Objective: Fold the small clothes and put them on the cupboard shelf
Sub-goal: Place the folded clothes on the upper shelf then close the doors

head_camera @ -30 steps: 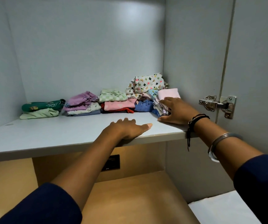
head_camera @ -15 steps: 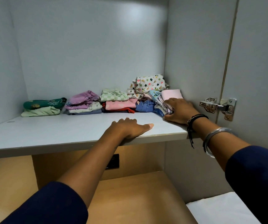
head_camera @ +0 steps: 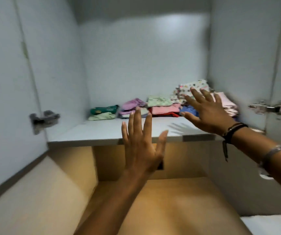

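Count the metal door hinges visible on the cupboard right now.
2. One hinge sits on the left side wall, blurred, level with the shelf. The other hinge is on the right side, beside the stacked clothes. Others above or below may be out of frame.

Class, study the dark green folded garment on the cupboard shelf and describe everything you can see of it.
The dark green garment is a small piece of soft cloth, folded into a flat, rounded bundle with a pale printed motif too blurred to read. It lies level on top of a pale green folded piece, at the left end of the row of folded clothes, near the back of the grey shelf. A purple pile sits just to its right. Neither hand touches it.
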### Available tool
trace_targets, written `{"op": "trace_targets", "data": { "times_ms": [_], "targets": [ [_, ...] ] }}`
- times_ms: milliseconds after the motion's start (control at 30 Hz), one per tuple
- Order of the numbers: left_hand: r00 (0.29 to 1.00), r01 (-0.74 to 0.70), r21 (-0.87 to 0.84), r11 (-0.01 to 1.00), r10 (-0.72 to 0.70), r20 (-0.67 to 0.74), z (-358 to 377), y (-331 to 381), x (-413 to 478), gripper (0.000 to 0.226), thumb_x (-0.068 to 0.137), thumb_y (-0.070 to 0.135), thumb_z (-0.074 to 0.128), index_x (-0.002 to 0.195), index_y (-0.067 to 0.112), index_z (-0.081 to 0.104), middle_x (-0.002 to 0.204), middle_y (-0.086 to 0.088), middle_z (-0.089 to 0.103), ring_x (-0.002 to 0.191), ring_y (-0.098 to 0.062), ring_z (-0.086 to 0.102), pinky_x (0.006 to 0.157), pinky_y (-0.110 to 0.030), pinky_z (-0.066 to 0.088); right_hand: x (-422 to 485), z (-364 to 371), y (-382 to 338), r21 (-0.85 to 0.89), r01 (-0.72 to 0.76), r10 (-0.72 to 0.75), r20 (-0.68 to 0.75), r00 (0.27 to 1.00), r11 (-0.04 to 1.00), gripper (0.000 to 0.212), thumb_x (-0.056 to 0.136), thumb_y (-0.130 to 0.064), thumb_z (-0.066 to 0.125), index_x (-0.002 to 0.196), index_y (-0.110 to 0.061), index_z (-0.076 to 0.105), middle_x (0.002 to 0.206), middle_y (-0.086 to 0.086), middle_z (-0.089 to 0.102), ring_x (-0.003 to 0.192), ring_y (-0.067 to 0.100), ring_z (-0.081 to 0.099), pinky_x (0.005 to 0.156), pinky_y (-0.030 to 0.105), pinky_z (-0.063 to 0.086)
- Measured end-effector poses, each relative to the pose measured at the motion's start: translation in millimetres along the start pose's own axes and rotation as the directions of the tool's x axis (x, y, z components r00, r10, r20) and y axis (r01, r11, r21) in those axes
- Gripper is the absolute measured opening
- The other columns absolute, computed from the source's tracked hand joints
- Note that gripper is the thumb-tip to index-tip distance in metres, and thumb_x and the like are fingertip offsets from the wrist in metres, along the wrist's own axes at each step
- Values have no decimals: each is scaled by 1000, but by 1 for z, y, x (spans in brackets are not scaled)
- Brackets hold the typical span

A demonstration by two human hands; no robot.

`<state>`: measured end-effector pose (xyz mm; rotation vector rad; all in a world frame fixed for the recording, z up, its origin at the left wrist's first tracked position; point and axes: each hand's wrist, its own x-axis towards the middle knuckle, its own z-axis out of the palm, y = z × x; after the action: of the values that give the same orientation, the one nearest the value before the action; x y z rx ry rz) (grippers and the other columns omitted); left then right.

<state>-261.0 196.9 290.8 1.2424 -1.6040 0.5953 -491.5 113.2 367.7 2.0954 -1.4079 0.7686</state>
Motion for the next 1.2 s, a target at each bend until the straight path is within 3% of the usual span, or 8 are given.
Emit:
{"op": "trace_targets", "data": {
  "times_ms": [100,200,400,533,667,933,1067,1200],
  "targets": [
    [999,42,156,987,-36,-41,-67,-19,-53,72,93,63,26,153,23,23,164,-8,3,151,-27,-1,119,-54,1,17,-32,-72,97,186,-175,-115,978,978,79,86,-77,9,152,-35,17,164,-1,6,150,26,9,117,57,6],
    [988,81,316,945,-34,-151,-142,-29,-86,75,92,65,24,153,21,21,164,-10,5,150,-31,3,118,-52,-3,38,-79,-157,136,400,-349,-292,891,906,79,88,-75,8,153,-31,16,164,4,8,149,29,11,116,59,8],
    [834,431,496,754,-122,-539,-291,-36,-124,79,88,62,36,152,18,23,164,-8,5,151,-28,5,119,-49,0,25,-205,-316,108,718,-526,-608,595,688,79,89,-76,13,153,-31,17,164,7,11,148,34,14,115,63,10],
    [771,617,464,635,-372,-516,-325,-40,-155,84,87,63,40,155,24,9,165,1,-2,151,-18,-3,120,-52,2,-4,-256,-393,-83,831,-671,-636,380,550,79,89,-74,14,153,-28,21,163,8,13,149,36,12,116,62,2],
    [826,561,517,646,-472,-307,-319,-40,-177,94,83,79,28,152,31,-13,163,4,-15,150,-16,-10,121,-45,-5,-14,-282,-432,-215,783,-747,-519,415,584,82,88,-71,8,148,-23,37,158,8,29,146,38,15,116,64,0],
    [702,654,38,756,-587,-404,-324,-34,-162,115,64,88,46,153,31,0,163,4,10,149,-20,13,113,-35,19,-8,-297,-426,-477,688,-834,-384,396,546,85,86,-74,4,143,-25,45,153,2,39,147,35,13,115,62,-10],
    [750,557,44,829,-480,-455,-321,-30,-167,101,71,82,49,151,36,9,153,5,29,141,-17,31,105,-30,34,-24,-299,-413,-467,670,-804,-470,365,577,88,88,-72,12,112,-8,68,120,9,61,130,35,37,117,62,-4],
    [843,384,181,905,-264,-468,-300,-22,-161,78,85,57,59,147,30,21,130,12,41,124,-5,37,101,-41,46,-26,-291,-374,-455,649,-764,-556,328,610,74,92,-65,25,94,-2,65,100,14,55,110,37,47,117,63,5]
  ]
}}
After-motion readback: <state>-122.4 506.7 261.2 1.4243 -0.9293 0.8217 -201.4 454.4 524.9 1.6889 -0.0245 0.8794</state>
